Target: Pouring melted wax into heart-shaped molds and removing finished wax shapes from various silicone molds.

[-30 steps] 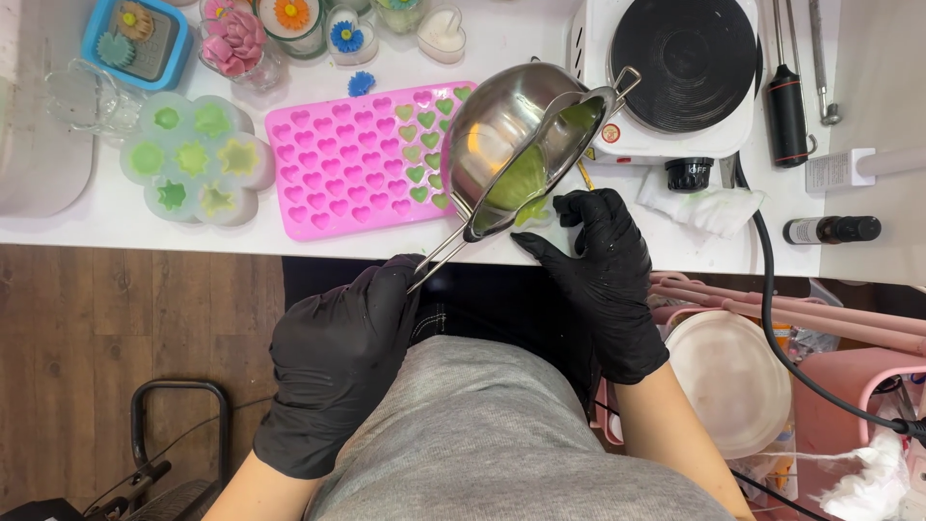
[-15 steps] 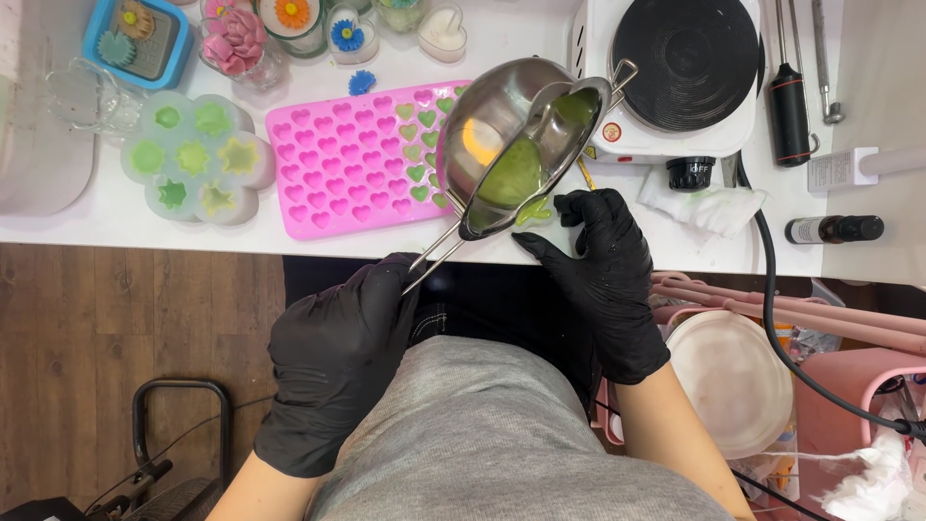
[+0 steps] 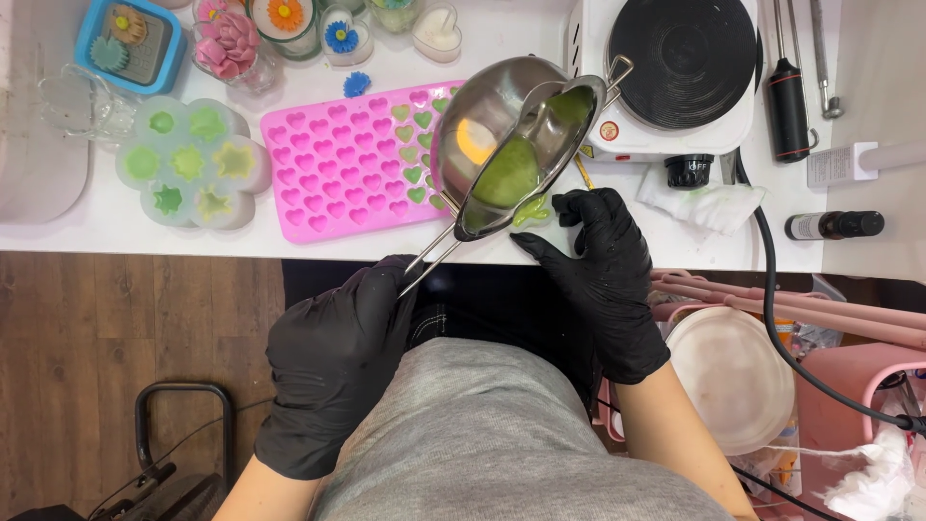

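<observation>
The left hand [image 3: 338, 362], in a black glove, has its fingers clenched around the thin wire handle of a small steel melting pot [image 3: 516, 145], near the edge of the white counter [image 3: 96, 227]. The pot is tilted towards the right, held above the counter between the pink heart mould [image 3: 357, 159] on its left and the white hotplate [image 3: 675, 68] on its right. Green liquid [image 3: 506, 174] lies pooled in the pot's lower side. Beneath the pot's low rim sits a small clear mould [image 3: 532, 209] with green in it. The right hand [image 3: 603, 270], also gloved, rests at the near edge of the counter with its fingers [image 3: 579, 207] touching that small mould, lightly curled rather than gripping anything firmly. Several hearts at the right end of the pink mould are already filled green. Further left stands a translucent flower-shaped mould [image 3: 198, 164] with green shapes. A crumpled tissue [image 3: 709, 203] lies right of the right hand.
</observation>
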